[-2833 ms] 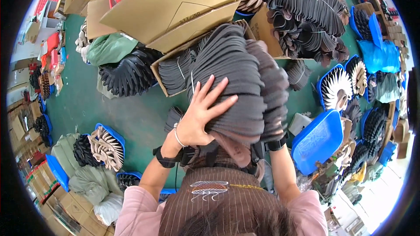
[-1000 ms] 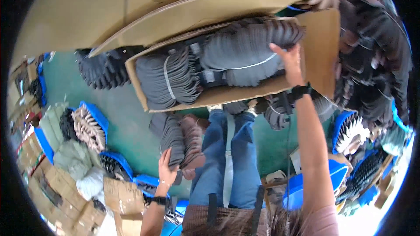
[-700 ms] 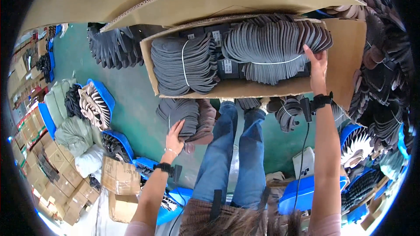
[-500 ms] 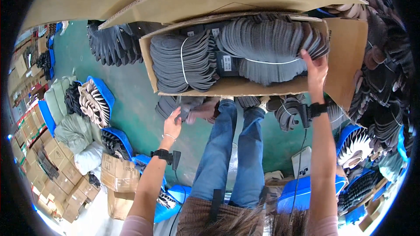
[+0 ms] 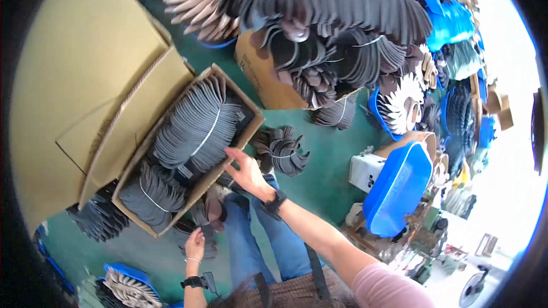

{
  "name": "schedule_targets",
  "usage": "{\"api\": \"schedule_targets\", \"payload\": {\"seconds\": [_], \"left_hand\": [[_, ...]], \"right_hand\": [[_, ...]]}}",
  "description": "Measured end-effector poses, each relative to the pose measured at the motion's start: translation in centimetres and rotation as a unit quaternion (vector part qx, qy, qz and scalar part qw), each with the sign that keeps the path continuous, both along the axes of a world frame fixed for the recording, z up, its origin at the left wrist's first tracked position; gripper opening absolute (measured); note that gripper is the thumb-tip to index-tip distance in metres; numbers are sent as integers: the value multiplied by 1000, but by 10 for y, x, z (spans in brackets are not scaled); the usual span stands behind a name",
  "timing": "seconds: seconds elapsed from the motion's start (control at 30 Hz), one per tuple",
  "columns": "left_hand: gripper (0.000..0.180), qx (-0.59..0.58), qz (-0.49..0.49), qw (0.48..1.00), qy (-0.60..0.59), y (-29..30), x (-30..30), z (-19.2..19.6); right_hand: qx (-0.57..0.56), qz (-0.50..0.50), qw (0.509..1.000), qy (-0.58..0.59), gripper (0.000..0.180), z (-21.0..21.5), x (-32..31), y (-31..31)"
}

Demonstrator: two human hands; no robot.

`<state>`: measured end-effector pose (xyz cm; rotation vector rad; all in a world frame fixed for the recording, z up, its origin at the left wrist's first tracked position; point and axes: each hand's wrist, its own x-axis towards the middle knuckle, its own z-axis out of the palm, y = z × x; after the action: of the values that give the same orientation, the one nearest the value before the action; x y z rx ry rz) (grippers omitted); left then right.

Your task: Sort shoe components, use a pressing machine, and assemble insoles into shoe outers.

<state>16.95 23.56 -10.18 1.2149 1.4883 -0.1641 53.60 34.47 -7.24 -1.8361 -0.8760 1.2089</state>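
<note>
A long cardboard box [image 5: 127,202] holds bundles of thin grey pieces that look like shoe insoles. The larger insole bundle [image 5: 191,122] and the smaller insole bundle [image 5: 149,194] each have a white tie across them. My right hand [image 5: 249,175] is at the box's near right rim, beside the larger bundle. Its fingers are apart and I see nothing in them. My left hand [image 5: 195,245] hangs lower, near grey insoles [image 5: 205,245] on the floor by my feet. Its fingers are loosely bent, with nothing visible in them.
Tall cardboard flaps [image 5: 63,80] rise at the left. Ahead, another carton [image 5: 265,80] is heaped with dark insole bundles. More tied insoles [image 5: 288,154] lie on the green floor [image 5: 319,177]. At the right stand a blue tub [image 5: 399,188] and a white box [image 5: 365,170].
My view has swung to the right, so the box appears tilted at the left. My right hand has left the large bundle for the near rim. The left hand still appears empty.
</note>
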Motion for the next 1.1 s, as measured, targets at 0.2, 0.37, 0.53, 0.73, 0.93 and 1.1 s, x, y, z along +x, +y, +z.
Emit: {"api": "schedule_targets", "payload": {"seconds": [0.2,0.37,0.53,0.73,0.93,1.1], "left_hand": [[41,43,-27,999,-3,31,39,24],[42,64,-23,998,4,79,131,61],[62,123,98,980,-125,143,291,124],[79,337,91,918,-190,249,471,220],[88,377,12,912,-163,340,552,231],[91,409,-32,909,-68,354,558,223]], "right_hand": [[-68,-20,996,53,36,32,58,-86],[-88,-22,995,35,33,25,123,-149],[-76,-19,996,36,31,61,250,-151],[72,-195,977,49,24,136,446,-82],[222,-187,945,151,53,212,521,-6],[260,-135,949,117,84,205,482,34]]}}
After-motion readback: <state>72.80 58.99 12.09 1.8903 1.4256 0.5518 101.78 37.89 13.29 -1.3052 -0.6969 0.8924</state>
